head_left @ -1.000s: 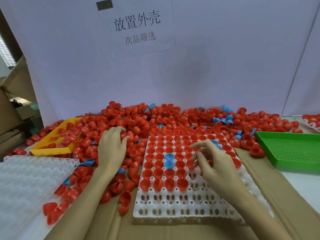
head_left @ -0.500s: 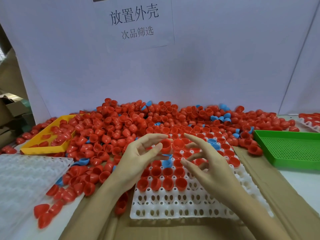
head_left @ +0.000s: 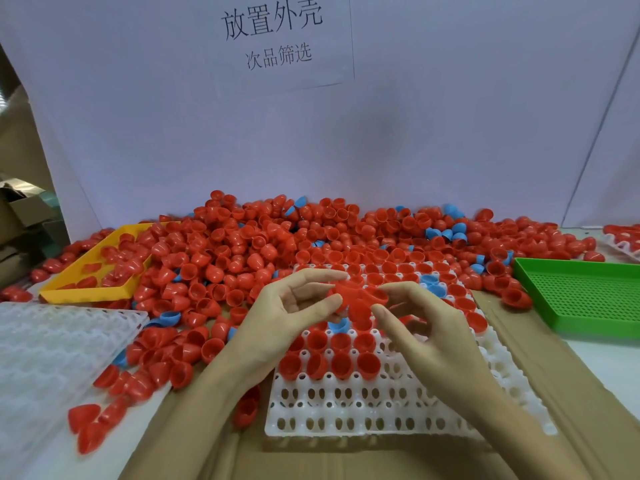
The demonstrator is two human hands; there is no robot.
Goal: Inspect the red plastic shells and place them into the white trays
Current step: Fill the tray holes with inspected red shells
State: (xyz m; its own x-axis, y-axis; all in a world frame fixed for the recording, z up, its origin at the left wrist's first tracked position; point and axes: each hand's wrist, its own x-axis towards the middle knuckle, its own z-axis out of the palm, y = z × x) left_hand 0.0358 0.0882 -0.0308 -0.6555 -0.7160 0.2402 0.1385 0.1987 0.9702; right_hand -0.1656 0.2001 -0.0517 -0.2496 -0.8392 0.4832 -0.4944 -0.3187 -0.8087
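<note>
Both hands hover over the middle of the white tray (head_left: pixel 381 415), whose far rows hold red shells open side up and a few blue ones. My left hand (head_left: pixel 287 317) pinches a red shell (head_left: pixel 341 294) between thumb and forefinger. My right hand (head_left: pixel 422 327) pinches a second red shell (head_left: pixel 377 295) right beside it. The two shells touch and are blurred. The tray's near rows have bare holes. A big pile of red shells (head_left: pixel 242 247) lies behind and to the left.
A yellow tray (head_left: pixel 72 284) with several red shells sits at the far left. A stack of white trays (head_left: pixel 52 358) lies at the near left and a green perforated tray (head_left: pixel 581 296) at the right. Another filled white tray (head_left: pixel 623 242) shows at the right edge. Brown cardboard lies under the work tray.
My left hand left the pile with a red shell and came over the tray. My right hand rose from the tray's cups and met it, now pinching a shell too.
</note>
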